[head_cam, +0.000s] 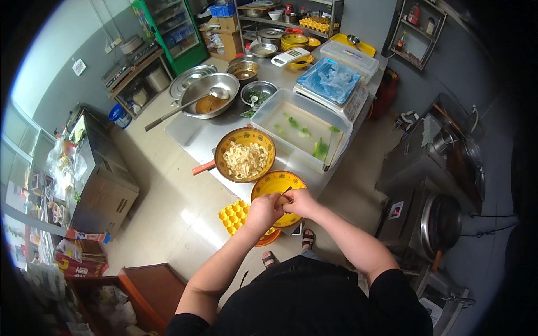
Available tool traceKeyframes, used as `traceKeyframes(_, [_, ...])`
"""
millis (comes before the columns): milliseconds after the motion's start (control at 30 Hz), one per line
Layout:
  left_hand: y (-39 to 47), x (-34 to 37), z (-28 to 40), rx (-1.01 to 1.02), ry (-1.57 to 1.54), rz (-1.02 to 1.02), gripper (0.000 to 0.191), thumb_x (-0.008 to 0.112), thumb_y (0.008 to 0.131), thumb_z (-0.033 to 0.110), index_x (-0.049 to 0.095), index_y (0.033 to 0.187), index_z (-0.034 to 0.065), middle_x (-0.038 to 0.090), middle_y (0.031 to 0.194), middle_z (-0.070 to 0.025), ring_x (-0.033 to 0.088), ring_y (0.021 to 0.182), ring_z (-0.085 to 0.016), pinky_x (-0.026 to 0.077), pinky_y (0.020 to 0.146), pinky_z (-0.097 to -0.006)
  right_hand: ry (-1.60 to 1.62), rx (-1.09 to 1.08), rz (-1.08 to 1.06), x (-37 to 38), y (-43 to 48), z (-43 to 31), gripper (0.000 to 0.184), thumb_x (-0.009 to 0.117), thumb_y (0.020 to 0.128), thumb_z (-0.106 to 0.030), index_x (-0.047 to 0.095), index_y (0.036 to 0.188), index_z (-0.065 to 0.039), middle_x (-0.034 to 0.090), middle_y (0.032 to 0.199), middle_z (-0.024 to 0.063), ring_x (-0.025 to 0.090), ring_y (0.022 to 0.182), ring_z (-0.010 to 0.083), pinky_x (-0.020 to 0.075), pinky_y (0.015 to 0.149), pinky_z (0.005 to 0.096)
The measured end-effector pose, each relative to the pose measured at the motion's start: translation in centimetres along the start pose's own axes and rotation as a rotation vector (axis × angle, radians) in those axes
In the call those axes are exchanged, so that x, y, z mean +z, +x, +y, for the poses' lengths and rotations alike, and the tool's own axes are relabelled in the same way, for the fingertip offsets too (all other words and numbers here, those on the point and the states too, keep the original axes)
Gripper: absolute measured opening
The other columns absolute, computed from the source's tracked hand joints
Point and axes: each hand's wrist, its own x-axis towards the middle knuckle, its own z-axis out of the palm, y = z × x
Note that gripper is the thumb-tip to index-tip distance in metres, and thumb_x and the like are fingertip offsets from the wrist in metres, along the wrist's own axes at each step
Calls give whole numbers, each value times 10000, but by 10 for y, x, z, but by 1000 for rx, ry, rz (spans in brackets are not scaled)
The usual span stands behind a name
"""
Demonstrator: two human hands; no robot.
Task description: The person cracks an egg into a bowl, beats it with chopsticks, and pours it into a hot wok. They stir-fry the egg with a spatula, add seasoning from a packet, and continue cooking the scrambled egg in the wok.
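My left hand and my right hand meet over a yellow patterned bowl at the near corner of the steel table. Between my fingers is a small rounded brown item, egg-like but mostly hidden. A thin dark utensil sticks up by the right fingers; its lower part is covered. Beyond the bowl, a second patterned bowl holds pale, crumpled strips of food. A knife's reddish handle juts out beside it. Below my left wrist lies a yellow egg tray.
A clear plastic tub of water and leafy greens stands to the right. Farther back are a large steel bowl with a ladle overhanging the left edge, and a steel bowl of chopped greens. A wok stands at right.
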Motion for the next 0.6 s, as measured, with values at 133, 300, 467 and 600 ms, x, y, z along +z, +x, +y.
traceKeyframes(133, [-1,4,1,45,-20,80,356,671,677,131,663,1011,10,669,869,-173,642,819,-340,525,761,-403,-23,-48,31,-6,-3,-5,275,716,692,-232,681,884,-39,685,793,125,654,707,236,510,687,335])
traceKeyframes(300, [0,6,0,26,-47,92,334,672,717,121,657,1029,4,667,868,-175,646,814,-340,530,748,-385,-81,-99,40,-11,-6,-9,254,713,696,-230,658,842,-30,666,754,131,642,686,260,500,664,352])
traceKeyframes(467, [3,-3,-2,93,-156,87,315,643,767,53,638,1077,-5,664,949,-181,657,822,-329,537,755,-369,-37,-83,36,-20,-16,-19,262,705,703,-172,638,891,-3,656,778,157,639,735,320,504,684,364])
traceKeyframes(600, [3,-17,2,195,-205,91,330,631,753,5,635,1083,12,639,1083,-182,642,936,-337,528,822,-363,-291,-385,155,-31,-24,-37,376,640,743,-55,593,1107,27,645,970,183,647,859,281,521,763,347])
